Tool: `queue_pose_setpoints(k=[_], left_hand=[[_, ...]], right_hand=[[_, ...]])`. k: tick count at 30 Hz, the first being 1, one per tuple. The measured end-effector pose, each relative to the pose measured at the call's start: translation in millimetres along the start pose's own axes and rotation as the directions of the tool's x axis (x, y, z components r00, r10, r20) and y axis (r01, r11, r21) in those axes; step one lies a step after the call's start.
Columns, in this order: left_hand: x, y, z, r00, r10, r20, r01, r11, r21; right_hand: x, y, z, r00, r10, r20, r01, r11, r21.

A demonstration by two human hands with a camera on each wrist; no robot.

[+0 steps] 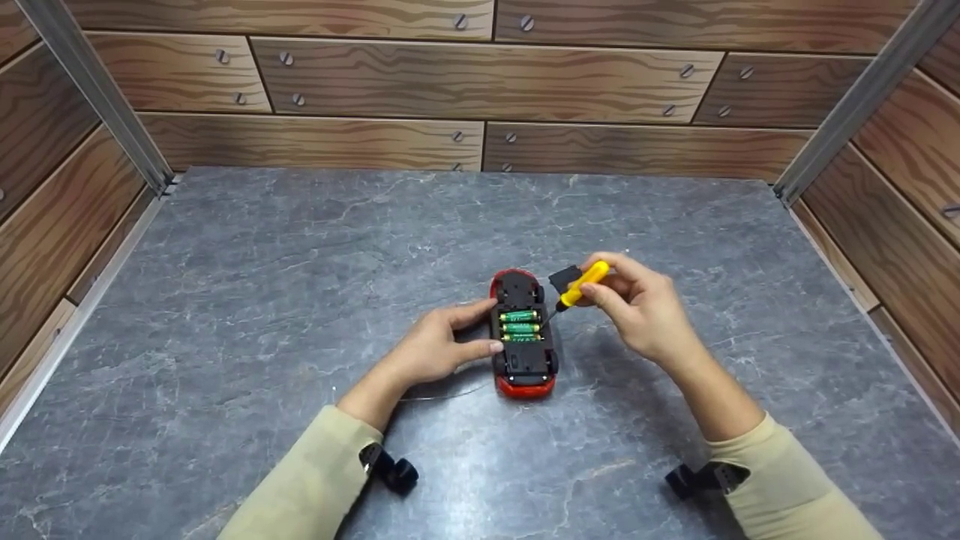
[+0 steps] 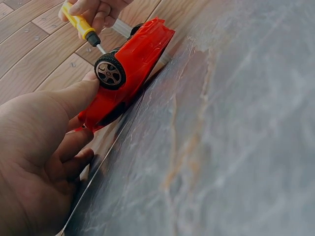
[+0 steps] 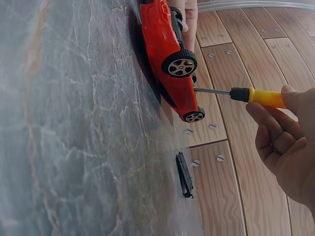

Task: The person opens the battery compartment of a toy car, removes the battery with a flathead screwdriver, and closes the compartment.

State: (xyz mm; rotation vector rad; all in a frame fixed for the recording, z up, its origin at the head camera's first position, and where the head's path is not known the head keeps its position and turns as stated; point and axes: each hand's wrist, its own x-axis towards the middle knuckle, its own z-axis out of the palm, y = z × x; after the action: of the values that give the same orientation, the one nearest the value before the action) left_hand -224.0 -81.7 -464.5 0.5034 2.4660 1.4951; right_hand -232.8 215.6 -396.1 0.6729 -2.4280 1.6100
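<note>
A red toy car point(image 1: 523, 337) lies upside down on a grey stone-patterned table point(image 1: 225, 300), near its middle. Its battery bay is uncovered, showing three green batteries point(image 1: 520, 327) side by side. The left hand point(image 1: 431, 349) steadies the car from its left side, thumb and fingertips curled against the body beside a wheel point(image 2: 110, 71). The right hand point(image 1: 641, 304), just right of the car, pinches a yellow-handled screwdriver point(image 1: 579, 286); its thin metal tip reaches the edge of the battery bay. A small black cover point(image 1: 564, 279) lies on the table beside the screwdriver handle. Wood-plank walls point(image 1: 480, 82) enclose the table.
</note>
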Motion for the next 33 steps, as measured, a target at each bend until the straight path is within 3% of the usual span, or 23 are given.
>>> queue_pose_setpoints(k=[8,16,33], left_hand=[[2.0,-1.3,1.3,0.999,0.049,-0.013,-0.049,0.999,0.0],[0.8,0.3,1.3,0.999,0.035,-0.009,-0.035,0.999,-0.008],[1.1,0.1,2.1,1.0,0.019,-0.007,-0.019,1.0,-0.009]], right_hand=[[-1.5,5.2,0.7,1.0,-0.002,-0.023,0.003,0.997,0.077],[-3.8,9.2,2.0,0.999,0.008,-0.036,-0.002,0.986,0.169],[-8.1,13.5,1.0,0.999,0.021,-0.038,-0.013,0.98,0.197]])
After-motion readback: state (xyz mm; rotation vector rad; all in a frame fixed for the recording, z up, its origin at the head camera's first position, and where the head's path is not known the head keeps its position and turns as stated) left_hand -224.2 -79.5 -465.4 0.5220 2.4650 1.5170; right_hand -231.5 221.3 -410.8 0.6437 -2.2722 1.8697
